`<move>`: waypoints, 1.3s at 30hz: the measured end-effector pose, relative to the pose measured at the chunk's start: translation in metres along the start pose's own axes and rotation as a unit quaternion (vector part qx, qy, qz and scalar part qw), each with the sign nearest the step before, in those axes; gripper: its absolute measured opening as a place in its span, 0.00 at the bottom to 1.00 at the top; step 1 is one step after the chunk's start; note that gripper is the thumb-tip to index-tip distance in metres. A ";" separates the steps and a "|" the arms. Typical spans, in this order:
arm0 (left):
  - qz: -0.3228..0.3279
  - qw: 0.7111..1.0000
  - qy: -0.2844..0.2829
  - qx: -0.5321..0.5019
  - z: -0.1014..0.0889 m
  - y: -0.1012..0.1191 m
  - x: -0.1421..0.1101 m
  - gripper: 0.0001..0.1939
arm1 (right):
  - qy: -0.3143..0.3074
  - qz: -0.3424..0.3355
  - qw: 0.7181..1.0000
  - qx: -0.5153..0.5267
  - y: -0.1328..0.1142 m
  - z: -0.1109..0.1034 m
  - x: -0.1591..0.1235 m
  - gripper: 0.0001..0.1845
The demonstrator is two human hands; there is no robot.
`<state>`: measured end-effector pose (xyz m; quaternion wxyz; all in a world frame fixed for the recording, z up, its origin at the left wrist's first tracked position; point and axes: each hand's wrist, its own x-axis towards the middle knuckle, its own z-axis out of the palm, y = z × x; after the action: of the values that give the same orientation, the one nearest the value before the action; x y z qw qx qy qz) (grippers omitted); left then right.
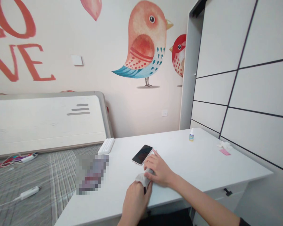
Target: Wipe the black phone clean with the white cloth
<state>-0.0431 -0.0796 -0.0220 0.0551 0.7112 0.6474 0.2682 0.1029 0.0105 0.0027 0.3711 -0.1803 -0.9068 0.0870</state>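
Note:
In the head view, my right hand (158,168) is closed over a crumpled light grey cloth (142,179) above the front of the white desk. My left hand (135,199) is closed just below and left of it, against the lower end of the cloth. A small dark piece (145,190) shows between the left thumb and fingers; the rest of it is hidden, so its kind is unclear. Just beyond my right fingertips lies a smartphone (142,154), its black screen facing up.
A blurred-out flat item (92,175) lies on the desk (179,153) at left, near a white box-like object (106,146). Further right are a small bottle (191,135), a white crumpled tissue (224,145) and a pink slip (224,152). A paneled wardrobe (257,88) borders the right side.

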 end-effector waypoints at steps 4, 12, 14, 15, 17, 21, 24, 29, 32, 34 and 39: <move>0.003 1.000 -0.004 -0.012 0.001 -0.002 -0.001 0.11 | 0.042 0.043 0.998 0.017 -0.006 0.006 -0.005 0.33; -0.020 0.997 -0.063 0.029 0.005 -0.004 0.000 0.11 | 0.076 0.044 0.996 0.025 -0.014 0.019 -0.009 0.36; -0.007 0.998 -0.067 0.018 -0.002 -0.002 -0.002 0.11 | 0.092 0.045 0.995 0.021 -0.012 0.021 -0.010 0.36; 0.005 0.997 -0.075 0.010 -0.008 -0.002 -0.004 0.11 | 0.099 0.045 0.994 0.018 -0.011 0.022 -0.011 0.36; 0.027 0.995 -0.098 0.009 -0.027 -0.003 -0.009 0.12 | 0.107 0.045 0.993 0.011 -0.008 0.023 -0.012 0.38; 0.058 0.995 -0.031 0.070 -0.072 0.008 -0.020 0.13 | 0.105 0.035 0.994 -0.017 -0.002 0.028 -0.014 0.35; 0.169 0.983 -0.007 0.068 -0.078 0.053 -0.020 0.12 | 0.107 0.027 0.993 -0.037 0.002 0.033 -0.013 0.29; 0.404 0.886 -0.217 0.063 -0.026 0.153 0.004 0.18 | 0.114 0.026 0.993 -0.005 0.001 0.031 -0.013 0.37; 0.352 0.886 -0.296 0.054 0.010 0.192 0.019 0.24 | 0.114 0.031 0.993 0.007 -0.004 0.028 -0.013 0.37; 0.371 0.855 -0.361 0.043 0.034 0.209 0.032 0.25 | 0.118 0.026 0.993 0.006 -0.005 0.028 -0.013 0.37; 0.453 0.682 -0.570 -0.062 0.098 0.235 0.070 0.14 | 0.131 0.013 0.991 -0.012 0.000 0.030 -0.011 0.37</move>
<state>0.2119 -0.0231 0.0169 0.3295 0.9282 0.0716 -0.1575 0.0890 0.0055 -0.0259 0.4834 -0.2059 -0.8489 0.0569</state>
